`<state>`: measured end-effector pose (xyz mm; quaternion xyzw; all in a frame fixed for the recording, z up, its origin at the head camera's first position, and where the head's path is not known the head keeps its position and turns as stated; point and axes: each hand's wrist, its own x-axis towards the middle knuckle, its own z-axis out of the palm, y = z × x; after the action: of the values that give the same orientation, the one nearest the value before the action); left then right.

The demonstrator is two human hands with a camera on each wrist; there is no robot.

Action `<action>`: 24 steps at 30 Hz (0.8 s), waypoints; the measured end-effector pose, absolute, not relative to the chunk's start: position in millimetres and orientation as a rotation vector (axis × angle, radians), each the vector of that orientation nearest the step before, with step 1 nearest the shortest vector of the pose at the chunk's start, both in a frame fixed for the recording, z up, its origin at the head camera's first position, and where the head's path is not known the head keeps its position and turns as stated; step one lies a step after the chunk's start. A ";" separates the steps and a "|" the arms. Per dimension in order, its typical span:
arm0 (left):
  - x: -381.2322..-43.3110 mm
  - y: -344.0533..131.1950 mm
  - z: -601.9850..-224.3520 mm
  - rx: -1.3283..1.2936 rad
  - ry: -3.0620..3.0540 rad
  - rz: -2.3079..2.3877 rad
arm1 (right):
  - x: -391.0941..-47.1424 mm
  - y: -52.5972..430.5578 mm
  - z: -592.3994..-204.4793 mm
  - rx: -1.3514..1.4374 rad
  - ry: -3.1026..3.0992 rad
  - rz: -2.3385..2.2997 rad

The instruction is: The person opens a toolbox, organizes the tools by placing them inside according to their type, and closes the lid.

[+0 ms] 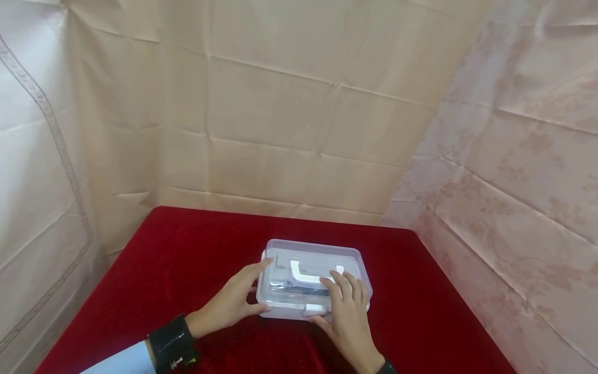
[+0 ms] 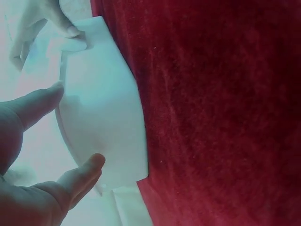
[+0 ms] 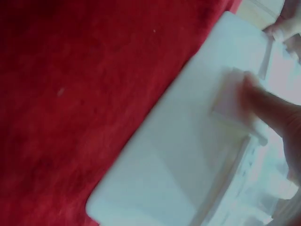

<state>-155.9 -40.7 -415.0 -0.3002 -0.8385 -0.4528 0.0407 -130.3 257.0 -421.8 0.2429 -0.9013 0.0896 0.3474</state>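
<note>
A translucent plastic storage box (image 1: pixel 285 312) sits on the red cloth, its lid on top with a white carrying handle (image 1: pixel 306 279). My left hand (image 1: pixel 233 298) spans the box's left end, thumb near the front corner and fingers along the side, fairly straight. My right hand (image 1: pixel 348 311) bends over the front right of the lid, fingertips on top near the handle. Its thumb (image 3: pixel 263 103) presses on the white front latch (image 3: pixel 230 96), which tilts outward from the box wall. Dark items show through the lid, too blurred to name.
Red velvet cloth (image 1: pixel 201 249) covers the table around the box. Beige creased sheeting (image 1: pixel 280 104) hangs behind the far edge, and a flowered sheet (image 1: pixel 528 171) hangs on the right. Black bands (image 1: pixel 173 343) circle the wrists.
</note>
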 end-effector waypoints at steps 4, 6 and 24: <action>-158.4 -41.4 -418.8 -0.827 -2.620 -1.497 | -128.8 269.7 -421.1 0.564 -2.343 0.362; -158.8 -41.9 -421.4 -0.795 -2.654 -1.528 | -129.2 278.8 -422.5 0.507 -2.325 0.438; -158.3 -33.1 -434.6 -0.837 -2.668 -1.569 | -142.3 329.9 -435.1 0.001 -2.674 1.833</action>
<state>-158.3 -33.1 -434.6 -0.2609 -0.8317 -0.4890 -0.0323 -142.3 329.9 -435.1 0.0004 -0.8239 0.5646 -0.0500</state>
